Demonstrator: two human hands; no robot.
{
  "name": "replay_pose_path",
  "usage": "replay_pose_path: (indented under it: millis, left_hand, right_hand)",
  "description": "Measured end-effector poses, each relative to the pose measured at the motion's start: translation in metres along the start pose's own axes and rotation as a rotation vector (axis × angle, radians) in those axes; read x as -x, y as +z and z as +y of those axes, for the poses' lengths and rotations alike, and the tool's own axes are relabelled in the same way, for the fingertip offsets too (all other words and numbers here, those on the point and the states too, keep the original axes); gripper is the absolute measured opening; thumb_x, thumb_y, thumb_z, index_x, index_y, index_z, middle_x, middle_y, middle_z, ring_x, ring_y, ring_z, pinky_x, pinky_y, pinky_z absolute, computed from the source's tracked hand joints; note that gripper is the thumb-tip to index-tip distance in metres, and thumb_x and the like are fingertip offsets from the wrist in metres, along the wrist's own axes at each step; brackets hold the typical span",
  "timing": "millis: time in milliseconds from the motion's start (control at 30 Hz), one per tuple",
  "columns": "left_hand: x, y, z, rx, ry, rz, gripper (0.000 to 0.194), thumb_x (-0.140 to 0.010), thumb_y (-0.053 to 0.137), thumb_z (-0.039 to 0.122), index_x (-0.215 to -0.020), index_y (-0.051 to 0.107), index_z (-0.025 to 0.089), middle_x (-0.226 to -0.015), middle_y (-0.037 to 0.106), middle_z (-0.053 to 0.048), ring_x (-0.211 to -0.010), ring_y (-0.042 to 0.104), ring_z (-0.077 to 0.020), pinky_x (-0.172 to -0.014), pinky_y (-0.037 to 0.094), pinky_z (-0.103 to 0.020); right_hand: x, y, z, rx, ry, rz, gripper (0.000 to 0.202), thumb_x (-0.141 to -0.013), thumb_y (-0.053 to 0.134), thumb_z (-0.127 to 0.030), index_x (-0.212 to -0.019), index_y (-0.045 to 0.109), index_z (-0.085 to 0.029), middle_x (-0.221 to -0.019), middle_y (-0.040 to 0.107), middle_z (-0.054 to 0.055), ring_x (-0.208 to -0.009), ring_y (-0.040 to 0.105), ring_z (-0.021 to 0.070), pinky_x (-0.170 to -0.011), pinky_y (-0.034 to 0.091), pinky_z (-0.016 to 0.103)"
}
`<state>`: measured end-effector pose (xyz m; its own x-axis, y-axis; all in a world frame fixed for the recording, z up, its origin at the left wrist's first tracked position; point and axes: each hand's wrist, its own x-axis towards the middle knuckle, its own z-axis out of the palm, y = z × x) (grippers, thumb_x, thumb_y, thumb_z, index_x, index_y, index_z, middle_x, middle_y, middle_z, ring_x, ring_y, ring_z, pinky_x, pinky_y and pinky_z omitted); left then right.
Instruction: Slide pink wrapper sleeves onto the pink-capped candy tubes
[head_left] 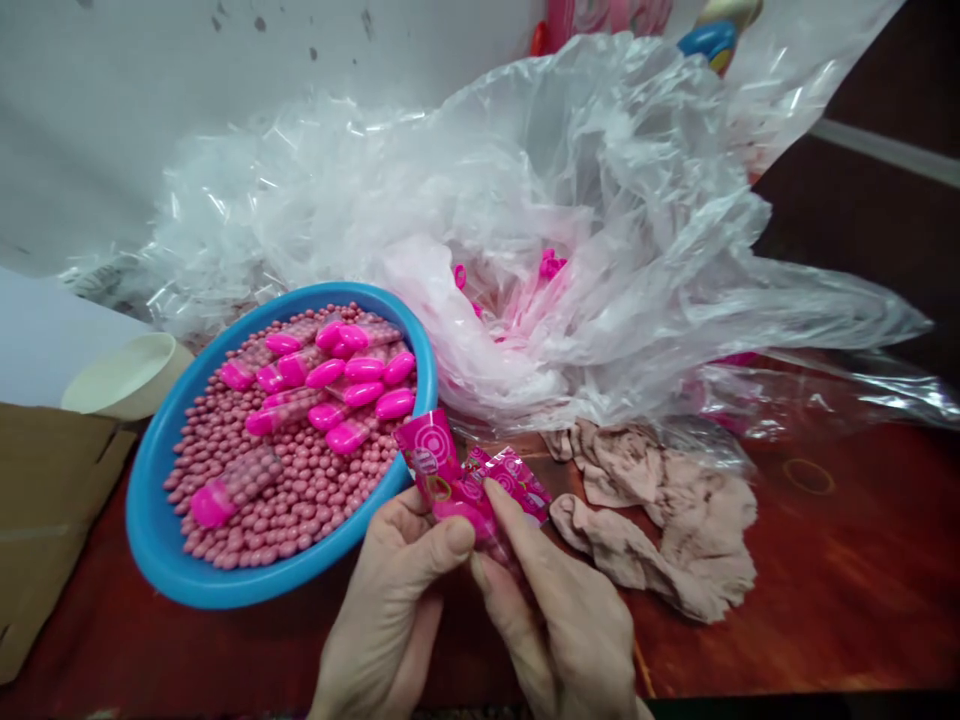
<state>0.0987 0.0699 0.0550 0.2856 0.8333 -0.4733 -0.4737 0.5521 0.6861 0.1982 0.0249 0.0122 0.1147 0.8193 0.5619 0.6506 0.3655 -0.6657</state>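
Note:
My left hand (397,590) and my right hand (559,610) meet at the front centre, both closed on a pink printed wrapper (431,450) with a glossy pink piece (465,512) in it. Left thumb and right index finger press on it from either side. Just left of my hands stands a blue basin (142,510) of small pink balls (300,510). Several clear tubes with bright pink ends, such as one pink-ended tube (214,503), lie on the balls.
Crumpled clear plastic bags (600,180) fill the back, with pink pieces (551,265) inside one. A brownish cloth (675,520) lies right of my hands on the red table (840,600). At left are a cream bowl (124,375) and cardboard (52,510).

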Motion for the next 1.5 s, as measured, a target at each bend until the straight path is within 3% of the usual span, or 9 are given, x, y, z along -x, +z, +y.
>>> replay_pose_path:
  millis: [133, 300, 533, 667, 800, 933, 1133, 1267, 1500]
  left_hand:
    - [-0.003, 0.004, -0.010, 0.030, -0.053, 0.038, 0.006, -0.069, 0.074, 0.019, -0.074, 0.072, 0.018, -0.067, 0.070, -0.001, -0.067, 0.066, -0.0153, -0.073, 0.054, -0.027]
    - [-0.006, 0.003, -0.021, 0.046, -0.092, 0.065, 0.010, -0.071, 0.073, 0.020, -0.080, 0.073, 0.016, -0.070, 0.069, -0.002, -0.061, 0.061, -0.0122, -0.070, 0.053, -0.026]
    - [-0.014, -0.001, -0.025, -0.014, -0.019, 0.193, 0.014, -0.070, 0.073, 0.018, -0.084, 0.072, 0.015, -0.074, 0.071, -0.002, -0.058, 0.058, -0.0092, -0.070, 0.051, -0.025]
    - [-0.014, 0.001, -0.030, -0.024, -0.043, 0.178, 0.011, -0.068, 0.075, 0.019, -0.076, 0.072, 0.014, -0.069, 0.070, -0.002, -0.061, 0.059, -0.0102, -0.071, 0.051, -0.025]
    - [-0.012, 0.003, -0.042, -0.009, -0.011, 0.155, 0.011, -0.066, 0.076, 0.019, -0.076, 0.072, 0.015, -0.069, 0.070, -0.002, -0.064, 0.061, -0.0122, -0.074, 0.051, -0.027]
    - [-0.012, 0.000, -0.046, 0.034, -0.040, 0.126, 0.014, -0.065, 0.077, 0.020, -0.078, 0.074, 0.016, -0.071, 0.071, -0.003, -0.072, 0.064, -0.0156, -0.077, 0.051, -0.028]
    - [-0.016, -0.004, -0.036, 0.016, -0.073, 0.104, 0.016, -0.073, 0.071, 0.023, -0.085, 0.075, 0.014, -0.075, 0.072, -0.007, -0.075, 0.065, -0.0185, -0.075, 0.052, -0.030]
    - [-0.017, -0.005, -0.044, -0.060, -0.009, 0.166, 0.016, -0.068, 0.075, 0.024, -0.082, 0.075, 0.016, -0.067, 0.071, -0.004, -0.070, 0.065, -0.0168, -0.072, 0.052, -0.028]
    - [-0.008, -0.007, -0.062, -0.108, -0.043, 0.201, 0.017, -0.075, 0.069, 0.028, -0.089, 0.074, 0.019, -0.076, 0.074, -0.004, -0.078, 0.066, -0.0157, -0.077, 0.050, -0.025]
  right_hand:
    - [0.012, 0.008, 0.001, -0.065, 0.200, 0.149, 0.035, -0.093, 0.049, -0.018, -0.127, 0.048, -0.018, -0.107, 0.071, 0.005, -0.078, 0.071, 0.0118, -0.074, 0.056, 0.015]
    - [0.018, 0.012, 0.005, -0.118, 0.276, 0.219, 0.025, -0.091, 0.053, -0.020, -0.117, 0.056, -0.018, -0.098, 0.073, 0.003, -0.070, 0.071, 0.0115, -0.068, 0.057, 0.015]
    - [0.035, 0.019, 0.008, -0.509, 0.568, 0.127, 0.041, -0.089, 0.054, -0.028, -0.130, 0.048, -0.029, -0.106, 0.071, -0.001, -0.087, 0.069, 0.0137, -0.075, 0.056, 0.018]
    - [0.041, 0.024, 0.005, -0.365, 0.626, 0.195, 0.026, -0.084, 0.060, -0.023, -0.110, 0.064, -0.022, -0.094, 0.074, 0.001, -0.079, 0.071, 0.0152, -0.072, 0.056, 0.017]
    - [0.038, 0.018, 0.001, -0.138, 0.522, 0.181, 0.026, -0.088, 0.054, -0.022, -0.108, 0.064, -0.007, -0.091, 0.073, 0.011, -0.076, 0.071, 0.0169, -0.073, 0.056, 0.018]
    - [0.037, 0.016, 0.001, -0.063, 0.457, 0.162, 0.026, -0.089, 0.051, -0.018, -0.110, 0.061, -0.006, -0.098, 0.072, 0.014, -0.082, 0.070, 0.0177, -0.076, 0.055, 0.020]
    - [0.043, 0.016, 0.011, -0.293, 0.756, 0.046, 0.032, -0.086, 0.056, -0.033, -0.112, 0.063, -0.017, -0.102, 0.071, 0.010, -0.090, 0.068, 0.0246, -0.077, 0.057, 0.033]
    - [0.041, 0.015, 0.008, -0.487, 0.852, 0.024, 0.031, -0.087, 0.054, -0.035, -0.108, 0.066, -0.016, -0.091, 0.072, 0.010, -0.076, 0.068, 0.0218, -0.066, 0.057, 0.028]
    - [0.052, 0.024, 0.001, -0.354, 0.953, 0.170, 0.036, -0.083, 0.058, -0.040, -0.108, 0.067, -0.015, -0.091, 0.071, 0.012, -0.078, 0.067, 0.0238, -0.063, 0.056, 0.028]
